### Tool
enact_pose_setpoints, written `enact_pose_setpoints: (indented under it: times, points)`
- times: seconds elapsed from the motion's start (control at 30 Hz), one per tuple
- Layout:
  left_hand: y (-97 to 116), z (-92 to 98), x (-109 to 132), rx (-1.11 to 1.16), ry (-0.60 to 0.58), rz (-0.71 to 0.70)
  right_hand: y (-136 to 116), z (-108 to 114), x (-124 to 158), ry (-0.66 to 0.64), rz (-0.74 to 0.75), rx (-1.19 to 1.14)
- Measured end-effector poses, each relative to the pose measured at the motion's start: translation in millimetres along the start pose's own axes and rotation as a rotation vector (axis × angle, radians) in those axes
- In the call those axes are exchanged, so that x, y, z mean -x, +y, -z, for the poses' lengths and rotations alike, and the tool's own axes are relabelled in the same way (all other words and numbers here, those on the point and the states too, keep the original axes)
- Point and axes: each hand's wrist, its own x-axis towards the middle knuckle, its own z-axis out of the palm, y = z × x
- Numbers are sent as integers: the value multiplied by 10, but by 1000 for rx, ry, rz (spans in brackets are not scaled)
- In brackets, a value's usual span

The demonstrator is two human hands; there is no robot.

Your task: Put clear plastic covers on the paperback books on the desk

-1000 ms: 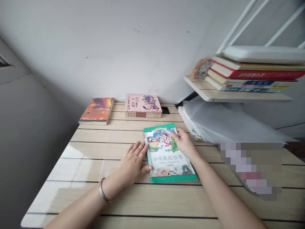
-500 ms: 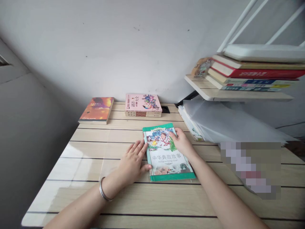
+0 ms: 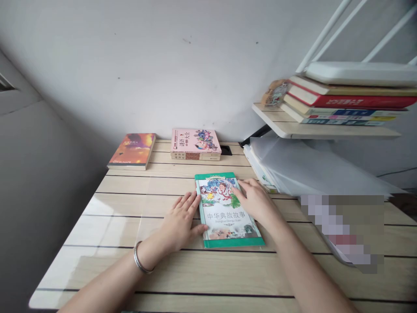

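Note:
A green-bordered picture book (image 3: pixel 224 213) lies flat on the pale wooden desk (image 3: pixel 130 269), on a clear plastic sheet (image 3: pixel 146 217). My left hand (image 3: pixel 180 224) rests flat on the sheet against the book's left edge, fingers stretched out, thumb touching the cover. A metal bangle is on that wrist. My right hand (image 3: pixel 256 202) lies over the book's right edge, fingers spread across the cover.
An orange book (image 3: pixel 132 151) and a pink book stack (image 3: pixel 194 144) lie at the back by the wall. A pile of clear plastic covers (image 3: pixel 302 171) sits at the right under a wall shelf (image 3: pixel 322 129) with stacked books (image 3: pixel 342 102).
The book has turned slightly and shifted a little left. My right hand slid from the book's upper right edge down onto the cover. My left hand stayed put.

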Motion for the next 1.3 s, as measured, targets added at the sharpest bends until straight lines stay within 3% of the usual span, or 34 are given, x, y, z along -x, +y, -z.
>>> enact_pose_setpoints:
  times: [0.2,0.37,0.57,0.73,1.03,1.3]
  points:
    - [-18,-11,1,-2,-5,2,12,102,34,-108,-50,48]
    - [5,23,-7,2,-6,12,-175,259,74,-266,-131,225]
    - [-2,12,-6,15,2,0,-292,330,106,-230,-150,237]
    - [-13,-7,-1,4,-14,6,-276,292,117,-298,-144,308]
    - [24,52,-11,5,-45,20,-289,324,127,-258,-147,271]
    - [18,51,-14,7,-40,27,-247,377,134,19,-206,13]
